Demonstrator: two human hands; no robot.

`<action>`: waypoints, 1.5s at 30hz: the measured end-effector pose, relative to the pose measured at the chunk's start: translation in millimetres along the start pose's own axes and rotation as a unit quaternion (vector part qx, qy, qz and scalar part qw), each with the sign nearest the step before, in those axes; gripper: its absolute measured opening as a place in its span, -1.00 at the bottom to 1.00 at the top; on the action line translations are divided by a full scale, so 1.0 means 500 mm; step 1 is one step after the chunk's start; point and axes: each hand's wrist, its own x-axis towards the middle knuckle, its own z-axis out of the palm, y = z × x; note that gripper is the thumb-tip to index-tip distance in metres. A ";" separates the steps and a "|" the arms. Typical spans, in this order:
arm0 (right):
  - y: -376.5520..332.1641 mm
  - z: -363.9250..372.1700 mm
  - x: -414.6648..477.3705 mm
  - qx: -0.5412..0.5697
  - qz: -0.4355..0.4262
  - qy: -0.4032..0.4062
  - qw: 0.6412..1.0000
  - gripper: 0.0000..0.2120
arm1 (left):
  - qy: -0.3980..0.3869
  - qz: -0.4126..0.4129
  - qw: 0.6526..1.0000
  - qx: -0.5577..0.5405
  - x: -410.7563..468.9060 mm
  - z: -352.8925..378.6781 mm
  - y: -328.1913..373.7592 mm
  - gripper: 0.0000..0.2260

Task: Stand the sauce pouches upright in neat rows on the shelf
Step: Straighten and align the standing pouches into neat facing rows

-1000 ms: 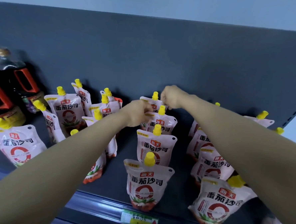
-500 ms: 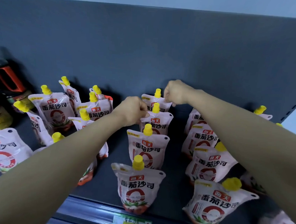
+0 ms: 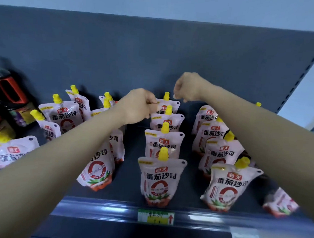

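Note:
White sauce pouches with yellow caps stand on a dark shelf (image 3: 126, 192). The middle row runs front to back from the front pouch (image 3: 159, 179) to the rear pouch (image 3: 167, 106). My left hand (image 3: 136, 104) pinches the rear pouch's top left corner. Curled shut, my right hand (image 3: 188, 87) hovers just over its top right corner, and no grip is visible. A right row (image 3: 227, 185) also stands upright. To the left, pouches (image 3: 64, 117) lean at mixed angles, and my left forearm hides part of them.
Dark bottles with orange handles (image 3: 5, 98) stand at the far left. One pouch (image 3: 9, 152) lies tilted at the left front, and another (image 3: 279, 201) lies on its side at the right front. A price tag (image 3: 155, 217) sits on the front rail. The grey back panel (image 3: 156, 60) rises behind.
My right hand has lifted off the rear pouch's right corner and risen slightly. My left hand has shifted from the second pouch back to the rear pouch's left corner. The camera has tilted.

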 end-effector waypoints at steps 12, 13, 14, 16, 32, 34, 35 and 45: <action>0.005 -0.024 -0.147 -0.046 0.005 -0.055 0.997 -0.75 | -0.283 0.083 0.947 0.128 -0.120 0.059 0.019 -0.87; 0.003 -0.022 -0.154 -0.045 0.006 -0.058 0.997 -0.75 | -0.277 0.085 0.950 0.117 -0.122 0.061 0.018 -0.89; -0.001 -0.020 -0.160 -0.042 0.010 -0.058 0.997 -0.76 | -0.273 0.085 0.952 0.109 -0.123 0.061 0.016 -0.90; -0.010 -0.017 -0.164 -0.028 0.012 -0.059 0.998 -0.78 | -0.273 0.087 0.953 0.096 -0.130 0.058 0.014 -0.91; -0.279 0.124 -0.095 -0.035 -0.111 -0.119 0.986 -0.63 | -0.134 -0.058 0.985 0.096 -0.254 -0.146 -0.202 -0.83; -0.288 0.145 -0.087 -0.064 -0.111 -0.152 0.980 -0.67 | -0.123 -0.054 0.984 0.119 -0.261 -0.125 -0.220 -0.72; -0.291 0.152 -0.085 -0.074 -0.114 -0.159 0.978 -0.76 | -0.113 -0.052 0.986 0.107 -0.262 -0.118 -0.226 -0.63; -0.283 0.171 -0.068 -0.013 -0.070 -0.117 0.991 -0.72 | -0.167 -0.042 0.984 -0.036 -0.257 -0.088 -0.214 -0.83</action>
